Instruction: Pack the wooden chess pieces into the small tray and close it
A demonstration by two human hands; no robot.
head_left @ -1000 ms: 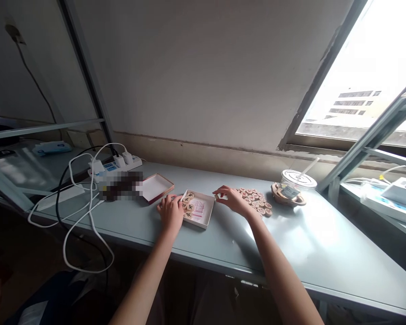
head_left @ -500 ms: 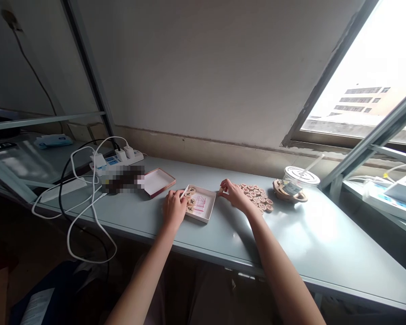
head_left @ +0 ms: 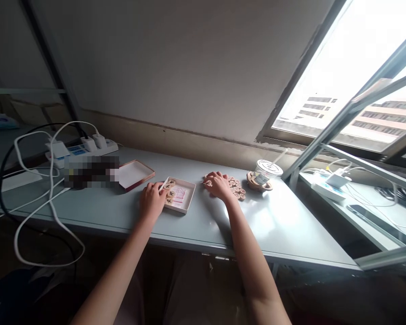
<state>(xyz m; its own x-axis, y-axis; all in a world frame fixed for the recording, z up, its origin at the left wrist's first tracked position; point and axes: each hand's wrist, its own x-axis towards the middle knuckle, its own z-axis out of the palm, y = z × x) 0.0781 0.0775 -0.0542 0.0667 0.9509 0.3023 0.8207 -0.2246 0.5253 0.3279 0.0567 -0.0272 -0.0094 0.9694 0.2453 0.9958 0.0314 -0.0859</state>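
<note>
Left hand [head_left: 152, 201]: curled around the left wall of the shallow box [head_left: 188, 194], gripping it.
Black-lettered discs [head_left: 169, 194]: inside, along the gripped side.
Right hand [head_left: 218, 185]: arched low over the discs' left end, one disc at the fingertips; cannot tell whether pinching it.
Red-lettered discs [head_left: 237, 190]: flat on the tabletop [head_left: 203, 225], under and right of the right hand, the nearer one; round, no long axis.
Red-sided lid [head_left: 131, 174]: hollow side up, beyond the left hand.
Cup [head_left: 267, 174]: right of the discs.

Box [head_left: 190, 198] and discs [head_left: 237, 190] on desk [head_left: 203, 225]
</note>
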